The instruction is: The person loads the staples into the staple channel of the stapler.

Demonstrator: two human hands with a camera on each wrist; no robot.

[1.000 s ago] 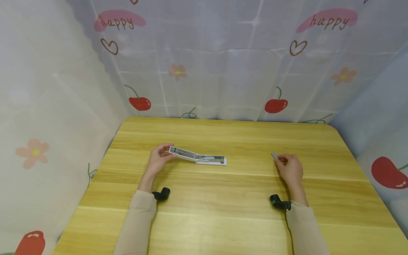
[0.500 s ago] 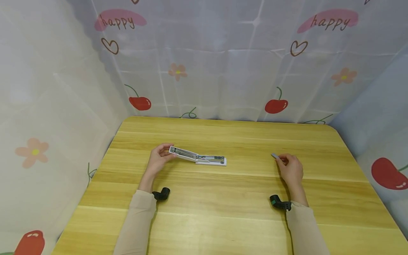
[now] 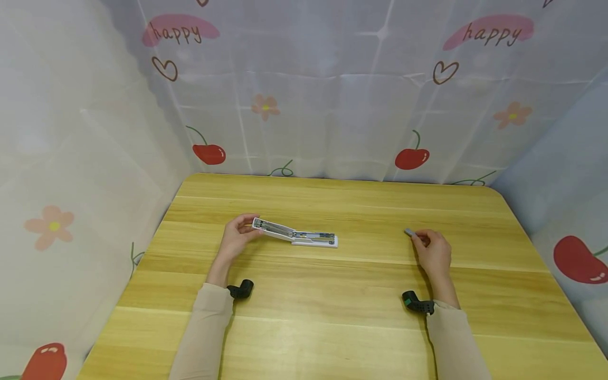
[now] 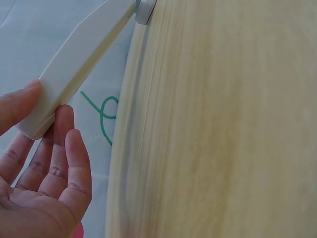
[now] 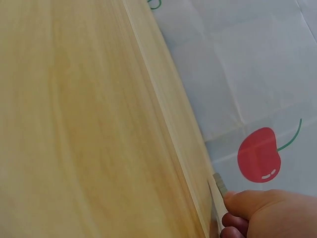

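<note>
A white stapler [image 3: 313, 243] lies opened out, its base on the table and its top arm swung up to the left, with the metal channel showing. My left hand [image 3: 236, 236] pinches the raised end of that arm between thumb and fingers; the left wrist view shows the white arm [image 4: 79, 54] from outside. On the right, my right hand [image 3: 434, 252] pinches a small grey strip of staples [image 3: 409, 232] between thumb and fingers, apart from the stapler. In the right wrist view the ridged tip of the staple strip [image 5: 220, 183] pokes out past the thumb.
The wooden table [image 3: 323, 301] has rounded far corners. A pale curtain [image 3: 323, 116] with cherries and flowers hangs behind it and along both sides. Each wrist wears a black camera, such as the left camera [image 3: 242, 288].
The right hand has tilted the staple strip very slightly. The left hand and the stapler stay where they were.
</note>
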